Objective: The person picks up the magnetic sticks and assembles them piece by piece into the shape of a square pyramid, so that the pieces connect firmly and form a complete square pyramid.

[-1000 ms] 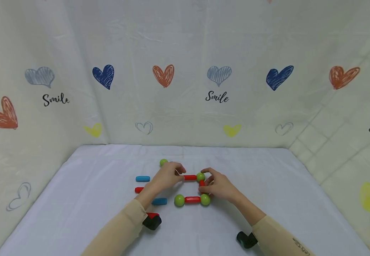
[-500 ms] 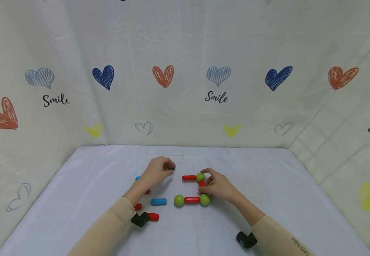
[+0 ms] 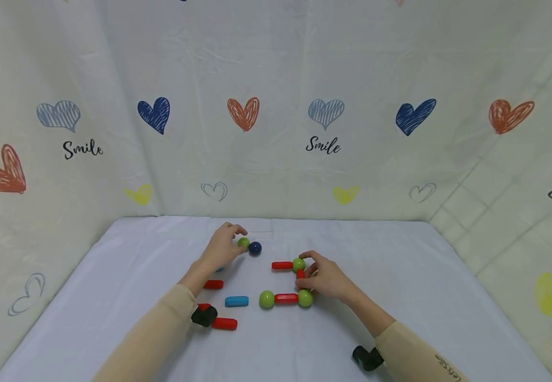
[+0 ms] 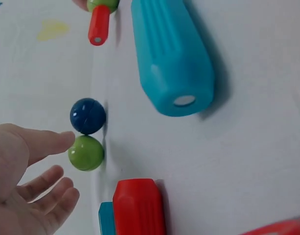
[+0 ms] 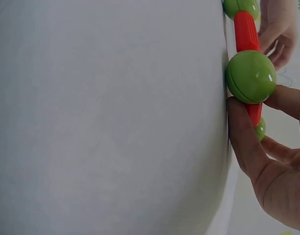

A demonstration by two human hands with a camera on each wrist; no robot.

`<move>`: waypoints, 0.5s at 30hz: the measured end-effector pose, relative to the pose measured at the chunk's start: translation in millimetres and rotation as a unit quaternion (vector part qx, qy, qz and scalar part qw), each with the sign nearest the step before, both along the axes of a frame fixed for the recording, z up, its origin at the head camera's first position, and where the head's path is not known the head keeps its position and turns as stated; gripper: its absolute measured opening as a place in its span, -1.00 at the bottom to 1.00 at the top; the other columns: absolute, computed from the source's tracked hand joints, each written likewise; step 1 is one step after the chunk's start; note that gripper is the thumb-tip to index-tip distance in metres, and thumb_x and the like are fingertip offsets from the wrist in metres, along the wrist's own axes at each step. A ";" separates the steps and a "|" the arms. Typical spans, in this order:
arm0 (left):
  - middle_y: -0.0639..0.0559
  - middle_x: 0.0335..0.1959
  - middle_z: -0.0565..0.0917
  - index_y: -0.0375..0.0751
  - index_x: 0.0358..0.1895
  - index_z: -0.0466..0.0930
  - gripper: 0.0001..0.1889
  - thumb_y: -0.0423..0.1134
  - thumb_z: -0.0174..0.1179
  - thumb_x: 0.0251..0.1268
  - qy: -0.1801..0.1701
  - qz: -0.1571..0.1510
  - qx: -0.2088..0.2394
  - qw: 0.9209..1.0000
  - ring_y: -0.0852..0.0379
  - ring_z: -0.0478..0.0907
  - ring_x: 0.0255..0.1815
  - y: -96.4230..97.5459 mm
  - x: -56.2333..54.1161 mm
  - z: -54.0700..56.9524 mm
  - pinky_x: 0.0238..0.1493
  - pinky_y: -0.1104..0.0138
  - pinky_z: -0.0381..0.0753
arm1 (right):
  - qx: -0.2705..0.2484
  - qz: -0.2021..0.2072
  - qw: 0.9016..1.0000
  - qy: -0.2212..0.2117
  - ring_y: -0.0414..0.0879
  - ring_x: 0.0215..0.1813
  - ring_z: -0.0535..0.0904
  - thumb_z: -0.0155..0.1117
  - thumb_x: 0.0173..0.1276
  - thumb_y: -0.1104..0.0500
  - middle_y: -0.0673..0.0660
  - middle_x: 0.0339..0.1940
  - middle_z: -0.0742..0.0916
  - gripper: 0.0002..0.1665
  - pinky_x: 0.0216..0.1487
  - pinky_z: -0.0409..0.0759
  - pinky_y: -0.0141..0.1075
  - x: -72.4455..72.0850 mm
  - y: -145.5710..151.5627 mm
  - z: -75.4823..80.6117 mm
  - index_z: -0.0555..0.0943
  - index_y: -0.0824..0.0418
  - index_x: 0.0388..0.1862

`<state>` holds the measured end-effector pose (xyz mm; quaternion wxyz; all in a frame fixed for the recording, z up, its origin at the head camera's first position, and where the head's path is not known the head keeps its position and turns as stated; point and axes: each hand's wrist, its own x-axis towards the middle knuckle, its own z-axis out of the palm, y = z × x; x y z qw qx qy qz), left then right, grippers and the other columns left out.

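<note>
In the head view my left hand [image 3: 219, 249] reaches to the back, its thumb and fingers spread round a loose green ball [image 3: 243, 242]. A dark blue ball [image 3: 254, 248] touches that ball's right side. The left wrist view shows the fingers apart, the thumb beside the balls. My right hand [image 3: 331, 277] pinches an upright-running red magnetic rod [image 3: 300, 274] between thumb and fingers. This rod joins an upper green ball [image 3: 299, 264] and a lower green ball [image 3: 305, 298]. From them, an upper red rod [image 3: 282, 265] and a lower red rod [image 3: 286, 298] extend left, the lower ending in another green ball [image 3: 266, 299].
Loose rods lie left of the joined pieces: a blue rod [image 3: 236, 301], a front red rod [image 3: 225, 323] and a farther red rod [image 3: 213, 285], with others partly hidden by the left arm. A white cloth [image 3: 400, 297] covers the table.
My left hand has moved left and back from the upper red rod's end, and a dark blue ball now rests beside the green ball, released. The right hand stays in place.
</note>
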<state>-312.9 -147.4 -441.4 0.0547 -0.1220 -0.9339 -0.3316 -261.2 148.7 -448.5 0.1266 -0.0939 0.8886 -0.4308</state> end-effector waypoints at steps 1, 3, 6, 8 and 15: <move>-0.20 0.14 0.56 -0.24 0.14 0.64 -0.59 -0.37 0.46 0.21 -0.004 -0.003 -0.001 1.000 -0.19 0.53 0.17 -0.6 -1.5 -0.2 0.18 0.02 0.57 | 0.000 0.000 1.000 0.000 -0.06 -0.34 0.60 0.55 0.27 0.15 0.09 -0.27 0.64 -0.27 -0.28 0.67 -0.25 0.2 0.1 0.2 0.45 0.16 0.37; -0.20 0.15 0.57 -0.25 0.14 0.64 -0.58 -0.39 0.45 0.20 -0.012 -0.009 -0.005 1.000 -0.19 0.53 0.18 -1.1 -4.4 -0.7 0.19 0.02 0.56 | 0.000 0.000 1.000 0.000 -0.06 -0.34 0.60 0.55 0.27 0.16 0.09 -0.28 0.65 -0.28 -0.28 0.67 -0.25 0.4 0.2 0.5 0.45 0.17 0.37; -0.20 0.15 0.59 -0.26 0.16 0.63 -0.55 -0.43 0.45 0.17 -0.020 -0.021 -0.008 1.000 -0.19 0.54 0.19 -1.2 -7.9 -1.9 0.20 0.02 0.55 | 0.000 0.000 1.000 0.000 -0.06 -0.34 0.59 0.54 0.27 0.16 0.09 -0.28 0.64 -0.28 -0.28 0.67 -0.25 0.7 0.3 1.0 0.45 0.17 0.37; -0.19 0.16 0.59 -0.25 0.17 0.63 -0.54 -0.44 0.45 0.16 -0.025 -0.027 -0.011 0.999 -0.17 0.53 0.20 -0.6 -10.4 -2.9 0.22 0.03 0.55 | 0.000 0.001 1.000 0.000 -0.06 -0.34 0.59 0.54 0.28 0.16 0.09 -0.28 0.65 -0.28 -0.28 0.67 -0.25 0.6 0.3 1.0 0.45 0.17 0.36; -0.14 0.11 0.63 -0.22 0.15 0.65 -0.57 -0.46 0.44 0.19 -0.039 -0.030 -0.010 0.999 -0.11 0.57 0.13 0.7 -16.3 -6.8 0.21 0.07 0.56 | 0.001 0.001 1.000 0.002 -0.06 -0.33 0.59 0.54 0.28 0.16 0.09 -0.28 0.64 -0.29 -0.27 0.67 -0.24 0.1 -0.7 0.6 0.45 0.16 0.36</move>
